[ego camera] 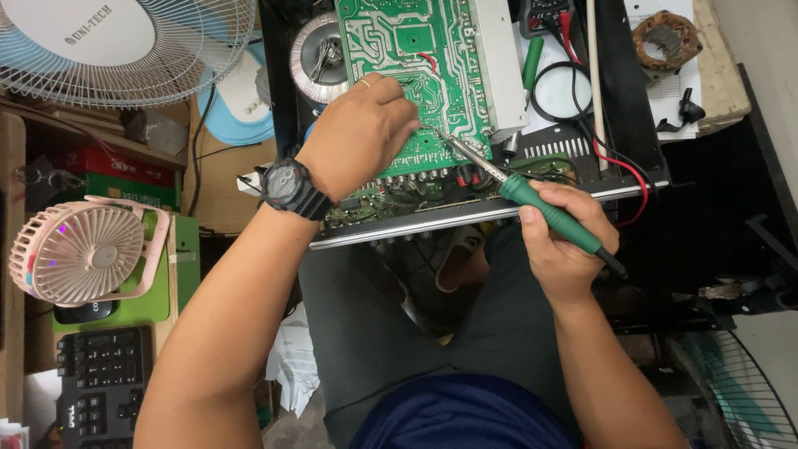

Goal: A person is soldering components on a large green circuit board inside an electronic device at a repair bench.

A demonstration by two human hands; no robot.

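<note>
We hold the soldering iron (pixel 549 213) firmly in our right hand (pixel 564 249), fingers wrapped around it; our left hand (pixel 359 133), fingers curled together, steadies the green circuit board (pixel 416 75); the tip should stay exact.

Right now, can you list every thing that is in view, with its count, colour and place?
circuit board: one, green, top centre, in a black metal case
soldering iron: one, green handle, in the right hand, tip on the board
magnifying glass: one, green handle, right of the board
wire coil: one, grey ring, left of the board
big fan: one, white and blue, top left
small fan: one, pink, left
calculator: one, black, bottom left
red wire: one, right of the case
wristwatch: one, black, on the left wrist
left hand: fingers resting on the board
right hand: closed around the iron's handle
</note>
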